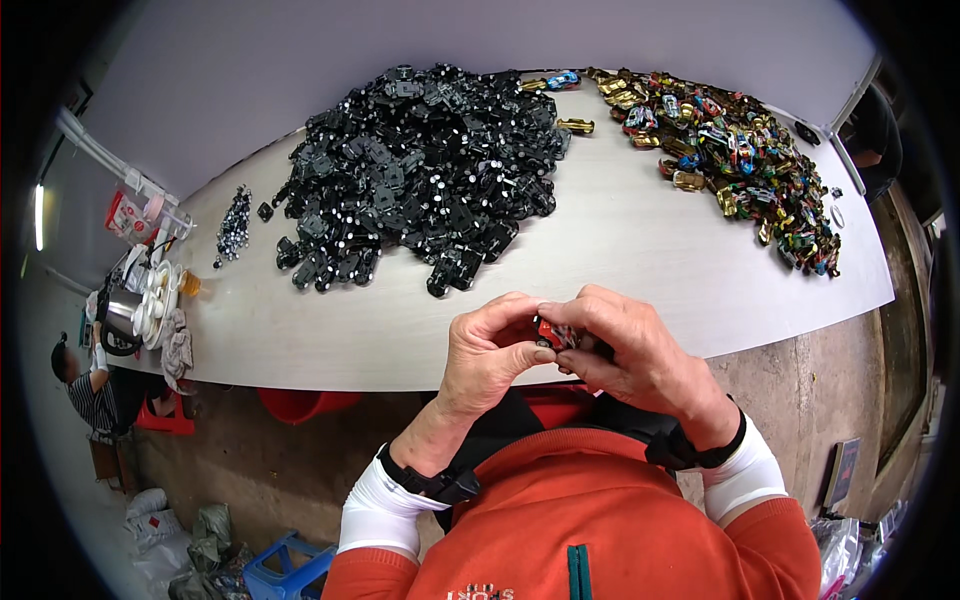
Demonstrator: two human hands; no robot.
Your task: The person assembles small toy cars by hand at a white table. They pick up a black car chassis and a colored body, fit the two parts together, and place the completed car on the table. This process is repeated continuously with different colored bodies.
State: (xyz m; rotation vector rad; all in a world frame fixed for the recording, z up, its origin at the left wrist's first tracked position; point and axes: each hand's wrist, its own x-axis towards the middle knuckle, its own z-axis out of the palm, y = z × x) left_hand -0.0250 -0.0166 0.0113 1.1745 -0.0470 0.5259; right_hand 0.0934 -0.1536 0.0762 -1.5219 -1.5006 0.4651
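Note:
A small red toy car (556, 334) with dark patches is held between both hands, just above the front edge of the table. My left hand (482, 352) pinches its left end between thumb and fingertips. On its other side, my right hand (640, 348) grips it with thumb and fingers, hiding part of the car. Beyond my hands lies a large heap of black toy car chassis (420, 180) with small white-centred wheels. At the far right spreads a heap of shiny toy car bodies (735, 145) in gold, blue, red and green.
Small silvery and dark parts (234, 228) lie in a narrow pile at the table's left. Past it stand white dishes (158, 305), a metal pot and a cloth (177, 350). Another person (88, 385) sits at far left. Below are a red basin (305, 402) and a blue stool (288, 568).

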